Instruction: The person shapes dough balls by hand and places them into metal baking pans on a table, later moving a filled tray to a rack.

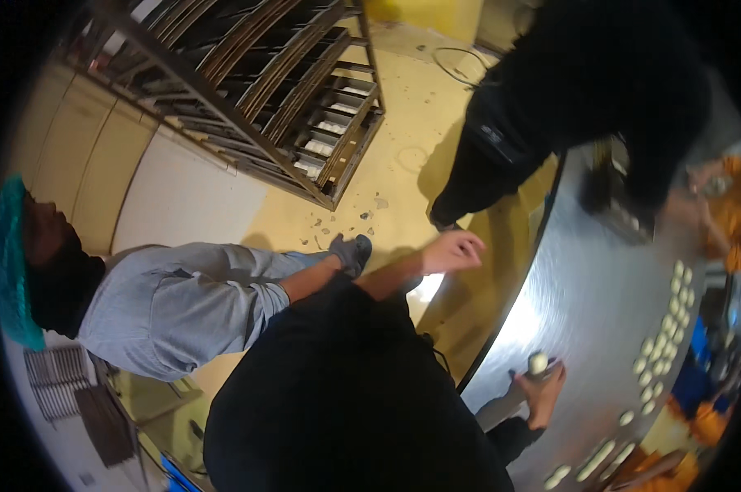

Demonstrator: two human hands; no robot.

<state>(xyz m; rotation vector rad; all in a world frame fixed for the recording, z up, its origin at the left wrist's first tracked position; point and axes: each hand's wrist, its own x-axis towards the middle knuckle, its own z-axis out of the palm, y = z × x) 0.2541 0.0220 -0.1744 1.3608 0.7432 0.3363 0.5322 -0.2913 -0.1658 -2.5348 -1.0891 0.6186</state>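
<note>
My right hand is over the near part of a shiny metal table. A pale round dough ball sits between its thumb and fingertips. My left hand is in the air short of the table edge, above the floor. Its fingers are loosely bent with a gap between them, and I see nothing in it. Farther across the table several more dough balls lie in rows. Longer pale dough pieces lie at the lower right, close to another person's arm.
A metal rack with stacked trays stands at the upper left. A person in grey with a green hair cover is close on my left. A person in black leans over the table by a metal tin. People in orange work across it.
</note>
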